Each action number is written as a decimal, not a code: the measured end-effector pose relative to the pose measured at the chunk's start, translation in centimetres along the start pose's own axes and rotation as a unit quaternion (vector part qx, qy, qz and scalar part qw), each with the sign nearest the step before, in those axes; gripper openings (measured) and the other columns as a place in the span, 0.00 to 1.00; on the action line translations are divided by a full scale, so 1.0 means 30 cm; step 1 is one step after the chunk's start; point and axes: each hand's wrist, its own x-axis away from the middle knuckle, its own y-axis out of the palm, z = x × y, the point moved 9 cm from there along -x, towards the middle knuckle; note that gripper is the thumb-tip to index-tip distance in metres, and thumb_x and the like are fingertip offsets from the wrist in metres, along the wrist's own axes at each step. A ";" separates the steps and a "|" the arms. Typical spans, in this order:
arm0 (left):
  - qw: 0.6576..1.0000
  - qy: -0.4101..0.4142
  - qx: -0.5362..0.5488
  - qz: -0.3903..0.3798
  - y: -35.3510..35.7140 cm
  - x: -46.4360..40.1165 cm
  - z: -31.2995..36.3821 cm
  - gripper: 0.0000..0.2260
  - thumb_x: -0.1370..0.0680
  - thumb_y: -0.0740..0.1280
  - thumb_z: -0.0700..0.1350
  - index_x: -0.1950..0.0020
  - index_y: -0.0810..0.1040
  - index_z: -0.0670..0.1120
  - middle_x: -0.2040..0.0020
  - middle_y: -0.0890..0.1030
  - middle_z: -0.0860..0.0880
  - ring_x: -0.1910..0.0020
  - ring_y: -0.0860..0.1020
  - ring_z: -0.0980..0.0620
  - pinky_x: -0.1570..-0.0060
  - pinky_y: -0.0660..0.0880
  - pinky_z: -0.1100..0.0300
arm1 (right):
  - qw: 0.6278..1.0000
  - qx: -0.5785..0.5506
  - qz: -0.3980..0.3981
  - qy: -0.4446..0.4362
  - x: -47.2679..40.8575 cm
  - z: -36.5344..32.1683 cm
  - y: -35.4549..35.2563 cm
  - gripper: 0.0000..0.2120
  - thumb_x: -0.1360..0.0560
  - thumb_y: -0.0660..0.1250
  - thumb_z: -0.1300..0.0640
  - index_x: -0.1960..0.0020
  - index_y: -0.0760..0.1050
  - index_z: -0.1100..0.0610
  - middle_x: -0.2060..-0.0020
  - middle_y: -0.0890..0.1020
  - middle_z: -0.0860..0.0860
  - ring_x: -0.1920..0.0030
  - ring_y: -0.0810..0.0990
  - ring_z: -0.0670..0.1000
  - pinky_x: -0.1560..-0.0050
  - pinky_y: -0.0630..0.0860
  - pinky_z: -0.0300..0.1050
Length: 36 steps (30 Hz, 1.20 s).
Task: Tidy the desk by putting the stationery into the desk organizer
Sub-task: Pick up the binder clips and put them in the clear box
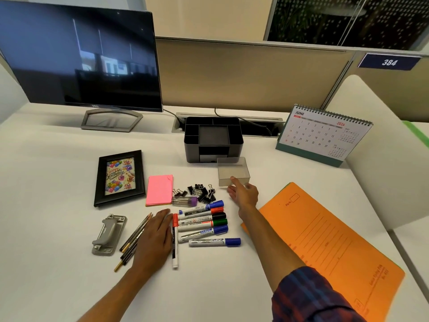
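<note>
The black desk organizer [213,138] stands at the middle back of the desk, its compartments empty. Its clear drawer tray [233,171] lies out on the desk in front of it. My right hand [243,194] reaches to the tray's near edge, fingers straight and touching it. My left hand [154,238] rests flat on the desk over several pencils [133,240]. Beside it lie several whiteboard markers [202,223], with black binder clips [200,191], a small purple-capped case [184,201] and pink sticky notes [159,189] beyond them.
A grey hole punch [108,233] sits left of the pencils and a framed birthday picture [119,177] behind it. An orange file folder [329,247] lies on the right. The monitor [81,59] stands back left and a desk calendar [322,135] back right.
</note>
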 end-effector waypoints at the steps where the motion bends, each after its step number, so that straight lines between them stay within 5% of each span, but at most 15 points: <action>1: 1.000 0.000 0.001 0.000 0.001 0.000 0.000 0.23 0.19 0.51 0.50 0.29 0.72 0.44 0.30 0.73 0.46 0.31 0.70 0.47 0.25 0.52 0.60 | 1.000 0.009 0.004 -0.008 -0.003 -0.006 -0.004 0.37 0.31 0.77 0.53 0.29 0.63 0.59 0.46 0.82 0.60 0.56 0.85 0.53 0.48 0.82 0.47; 4: 1.000 0.001 0.005 0.000 0.000 -0.001 0.004 0.23 0.19 0.51 0.50 0.30 0.73 0.43 0.30 0.74 0.45 0.31 0.71 0.46 0.26 0.53 0.58 | 0.998 0.042 0.018 -0.033 -0.006 -0.027 -0.015 0.38 0.30 0.77 0.51 0.28 0.62 0.59 0.46 0.82 0.58 0.56 0.85 0.53 0.49 0.82 0.47; 10: 1.000 0.001 0.004 0.003 -0.003 0.002 0.003 0.22 0.19 0.51 0.49 0.30 0.73 0.43 0.30 0.74 0.45 0.32 0.71 0.46 0.25 0.51 0.61 | 0.995 0.080 0.034 -0.048 0.010 -0.051 -0.026 0.38 0.30 0.76 0.52 0.28 0.60 0.58 0.63 0.77 0.49 0.58 0.83 0.53 0.54 0.81 0.44; 14: 1.000 0.002 0.004 0.001 -0.004 0.001 0.007 0.22 0.19 0.51 0.49 0.29 0.72 0.43 0.30 0.73 0.45 0.31 0.70 0.47 0.25 0.49 0.62 | 0.988 0.121 0.069 -0.072 0.019 -0.045 -0.042 0.30 0.29 0.75 0.50 0.34 0.63 0.55 0.56 0.82 0.56 0.65 0.82 0.50 0.66 0.77 0.39; 16: 1.000 0.006 0.003 0.003 -0.003 0.002 0.008 0.22 0.19 0.51 0.49 0.30 0.72 0.43 0.30 0.73 0.45 0.31 0.70 0.47 0.25 0.49 0.62 | 0.974 0.169 0.086 -0.120 0.031 -0.053 -0.045 0.23 0.28 0.73 0.48 0.40 0.66 0.53 0.57 0.82 0.55 0.62 0.82 0.53 0.65 0.74 0.41; 22: 1.000 0.002 0.003 0.004 0.005 0.000 -0.002 0.22 0.19 0.51 0.50 0.29 0.72 0.44 0.29 0.72 0.46 0.30 0.69 0.47 0.25 0.53 0.58 | 0.887 0.339 0.033 -0.311 0.136 -0.115 0.046 0.07 0.24 0.69 0.52 0.55 0.75 0.54 0.64 0.79 0.45 0.63 0.77 0.47 0.64 0.70 0.40; 30: 1.000 0.010 -0.001 0.004 -0.001 -0.001 0.006 0.22 0.19 0.51 0.49 0.30 0.73 0.43 0.30 0.73 0.45 0.31 0.70 0.47 0.25 0.55 0.56 | 0.735 0.529 -0.139 -0.401 0.202 -0.055 0.254 0.16 0.22 0.66 0.47 0.38 0.78 0.52 0.42 0.80 0.50 0.39 0.74 0.50 0.42 0.73 0.48; 36: 1.000 0.011 0.001 0.001 -0.004 0.000 0.008 0.22 0.19 0.51 0.50 0.29 0.72 0.44 0.29 0.72 0.46 0.30 0.69 0.48 0.25 0.52 0.58 | 0.666 0.615 -0.140 -0.398 0.202 -0.028 0.308 0.18 0.21 0.63 0.48 0.33 0.75 0.53 0.39 0.79 0.52 0.37 0.73 0.53 0.39 0.71 0.51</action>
